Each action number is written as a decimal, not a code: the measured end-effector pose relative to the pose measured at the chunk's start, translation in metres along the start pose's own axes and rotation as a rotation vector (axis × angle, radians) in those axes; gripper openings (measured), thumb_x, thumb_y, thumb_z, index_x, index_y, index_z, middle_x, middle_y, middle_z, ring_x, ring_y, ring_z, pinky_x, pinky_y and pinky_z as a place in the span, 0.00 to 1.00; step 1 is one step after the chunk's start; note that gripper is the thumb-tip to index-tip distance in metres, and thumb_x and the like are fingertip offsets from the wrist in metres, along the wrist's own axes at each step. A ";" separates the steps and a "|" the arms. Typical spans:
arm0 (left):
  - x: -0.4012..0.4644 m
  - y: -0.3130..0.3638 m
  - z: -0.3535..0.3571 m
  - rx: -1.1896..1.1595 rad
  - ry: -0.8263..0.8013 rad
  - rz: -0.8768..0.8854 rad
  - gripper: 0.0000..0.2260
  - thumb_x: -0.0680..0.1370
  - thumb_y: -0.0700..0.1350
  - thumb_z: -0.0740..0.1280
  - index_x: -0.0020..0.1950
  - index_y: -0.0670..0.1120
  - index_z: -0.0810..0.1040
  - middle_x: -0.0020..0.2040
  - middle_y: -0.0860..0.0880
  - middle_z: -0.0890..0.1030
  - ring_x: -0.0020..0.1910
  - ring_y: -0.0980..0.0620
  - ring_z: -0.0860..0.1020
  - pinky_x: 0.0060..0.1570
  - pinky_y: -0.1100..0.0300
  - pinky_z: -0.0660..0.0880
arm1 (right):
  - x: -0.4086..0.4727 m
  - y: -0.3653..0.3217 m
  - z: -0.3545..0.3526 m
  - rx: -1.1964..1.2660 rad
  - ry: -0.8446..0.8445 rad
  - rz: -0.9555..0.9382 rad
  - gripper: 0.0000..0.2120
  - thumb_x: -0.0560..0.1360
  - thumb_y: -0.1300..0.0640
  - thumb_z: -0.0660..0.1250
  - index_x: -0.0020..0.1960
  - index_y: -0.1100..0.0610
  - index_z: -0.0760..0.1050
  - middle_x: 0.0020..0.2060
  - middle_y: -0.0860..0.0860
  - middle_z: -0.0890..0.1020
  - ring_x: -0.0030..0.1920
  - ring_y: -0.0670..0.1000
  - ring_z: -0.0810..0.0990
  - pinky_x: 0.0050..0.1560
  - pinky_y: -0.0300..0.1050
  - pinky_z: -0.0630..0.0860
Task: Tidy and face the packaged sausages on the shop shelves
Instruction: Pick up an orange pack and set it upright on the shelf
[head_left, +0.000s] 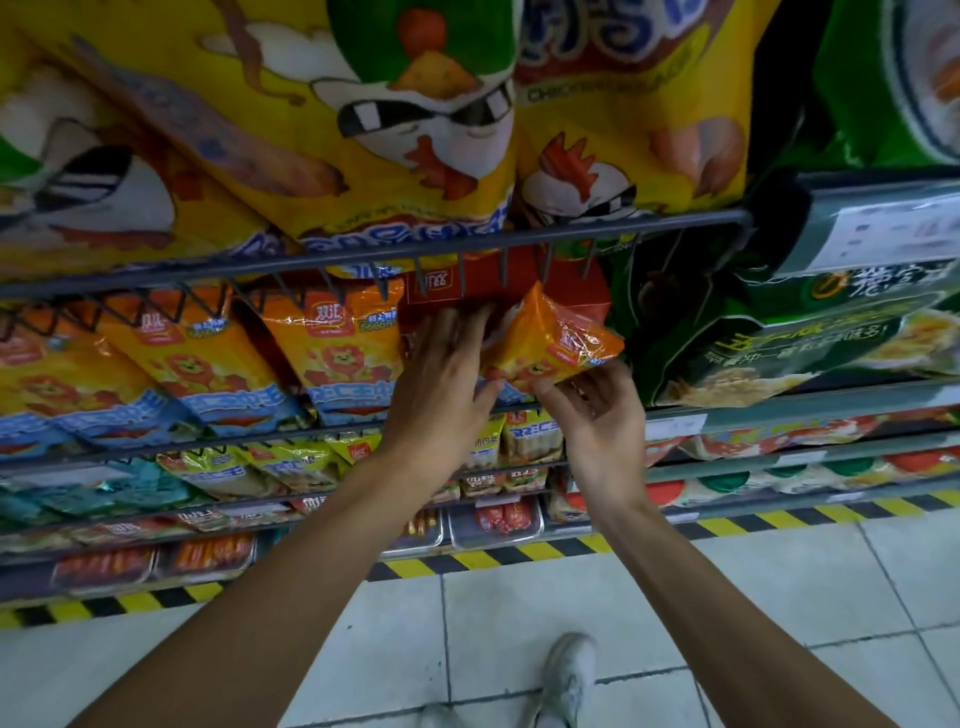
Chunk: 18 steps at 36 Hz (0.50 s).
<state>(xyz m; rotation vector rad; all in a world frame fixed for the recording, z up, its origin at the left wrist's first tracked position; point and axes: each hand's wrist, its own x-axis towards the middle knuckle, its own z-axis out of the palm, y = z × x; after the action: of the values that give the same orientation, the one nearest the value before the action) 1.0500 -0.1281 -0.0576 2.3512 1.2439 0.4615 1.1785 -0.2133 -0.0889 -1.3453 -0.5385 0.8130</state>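
Now, over on the left, the orange lion packs (156, 358) sit in a leaning row behind the wire shelf rail (363, 254), faces out and fairly even. Moving in, the left hand (441, 374) reaches flat into the gap beside them, fingers straight and relaxed, pressing against the red pack (467, 286) at the back, holding nothing. Just to its right, one orange sausage pack (550, 338) is up off the row, tilted with a corner pointing toward the rail, and the right hand (597, 410) holds it from below, thumb and fingertips pinching its lower edge. Whether the left thumb also touches that pack is hard to say from this angle. Further right stand the dark green bags (779, 338), well clear of the action.

This looks like the slotting step: the left hand making room while the right brings the stray pack in. Next move, I'd judge, calls for turning the pack upright so its lion front faces out, then sliding it down into the gap beside its neighbours, without snagging the wire prongs overhead.
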 end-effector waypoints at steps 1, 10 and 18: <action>0.002 -0.001 -0.001 -0.018 -0.002 0.001 0.28 0.81 0.45 0.71 0.79 0.48 0.64 0.72 0.47 0.66 0.75 0.45 0.60 0.70 0.46 0.68 | 0.001 -0.001 0.001 0.008 0.003 -0.014 0.22 0.74 0.66 0.76 0.65 0.61 0.74 0.57 0.56 0.84 0.59 0.51 0.83 0.60 0.44 0.80; -0.011 -0.003 -0.023 -0.359 0.066 -0.004 0.22 0.78 0.47 0.74 0.68 0.55 0.70 0.66 0.54 0.74 0.65 0.56 0.73 0.63 0.62 0.73 | -0.014 -0.013 0.016 -0.046 0.046 -0.287 0.21 0.74 0.66 0.76 0.63 0.53 0.75 0.54 0.47 0.83 0.58 0.50 0.83 0.60 0.44 0.78; -0.019 0.002 -0.010 -0.643 0.121 -0.091 0.28 0.76 0.48 0.77 0.67 0.66 0.65 0.66 0.60 0.78 0.65 0.62 0.77 0.64 0.63 0.75 | 0.000 -0.018 -0.007 -0.295 -0.100 -0.470 0.25 0.77 0.60 0.75 0.70 0.54 0.70 0.65 0.49 0.77 0.66 0.49 0.77 0.67 0.50 0.76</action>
<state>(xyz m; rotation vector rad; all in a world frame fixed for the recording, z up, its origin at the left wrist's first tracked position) 1.0365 -0.1425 -0.0495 1.7372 1.0441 0.8398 1.1874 -0.2179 -0.0724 -1.3712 -1.0393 0.4239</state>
